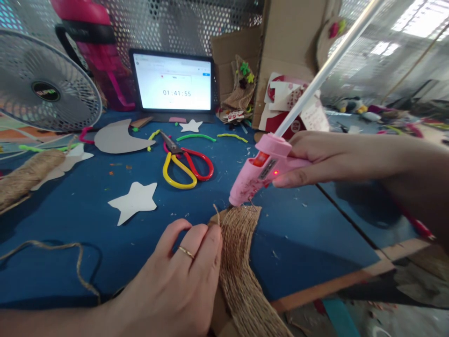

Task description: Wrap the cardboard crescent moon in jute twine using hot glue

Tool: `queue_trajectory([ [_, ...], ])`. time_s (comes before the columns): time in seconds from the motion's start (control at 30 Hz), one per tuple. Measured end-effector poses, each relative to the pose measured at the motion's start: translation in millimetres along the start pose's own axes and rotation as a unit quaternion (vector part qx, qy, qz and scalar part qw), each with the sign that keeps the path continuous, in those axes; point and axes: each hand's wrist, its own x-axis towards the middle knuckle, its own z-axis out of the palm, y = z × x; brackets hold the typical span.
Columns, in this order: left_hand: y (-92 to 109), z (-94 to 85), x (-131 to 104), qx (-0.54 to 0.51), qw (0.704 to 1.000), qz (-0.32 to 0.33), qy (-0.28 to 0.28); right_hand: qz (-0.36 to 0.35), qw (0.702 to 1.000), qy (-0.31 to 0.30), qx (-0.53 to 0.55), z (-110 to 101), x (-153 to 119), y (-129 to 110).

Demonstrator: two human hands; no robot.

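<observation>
My right hand (326,159) is closed around a pink hot glue gun (252,173) with a lit red light. A long glue stick (312,89) sticks out of its back, and the nozzle points down at the far end of a curved cardboard piece covered in jute twine (242,252). Whether the tip touches it I cannot tell. Pressed together, the fingers of my left hand (185,276) hold the left edge of this piece. A loose twine end (216,214) rises beside the fingertips. My left thumb is hidden.
Red-and-yellow-handled scissors (187,164) and a white paper star (135,202) lie on the blue table (140,257). A twine roll (31,178) and a fan (45,84) are at left. Behind stand a tablet (173,84), a pink bottle (101,56) and cardboard (284,37).
</observation>
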Motion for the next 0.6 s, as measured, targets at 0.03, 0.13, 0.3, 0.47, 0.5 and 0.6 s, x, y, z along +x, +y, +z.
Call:
queue_trajectory([
  [0.03, 0.1, -0.3, -0.2, -0.001, 1.000, 0.001, -0.001, -0.001, 1.000, 0.000, -0.001, 0.0, 0.0, 0.5],
  [0.13, 0.4, -0.2, -1.1, 0.004, 1.000, -0.003, -0.003, 0.009, 1.000, -0.004, 0.003, 0.2, -0.3, 1.9],
  [0.3, -0.6, 1.3, -0.9, 0.002, 1.000, 0.003, 0.002, -0.019, 0.999, -0.010, 0.043, 0.9, -1.1, 4.5],
  [0.47, -1.6, 2.4, 0.7, 0.000, 1.000, 0.006, -0.004, -0.006, 0.998, -0.001, 0.055, 3.3, -1.5, 8.0],
  [0.5, -1.4, 2.6, 0.6, 0.000, 1.000, 0.005, -0.001, 0.000, 0.998, -0.001, 0.056, 4.0, -1.6, 8.4],
  [0.6, -0.7, 3.0, 0.1, -0.001, 1.000, 0.002, 0.010, 0.006, 0.998, 0.005, 0.068, 5.8, -2.1, 8.6],
])
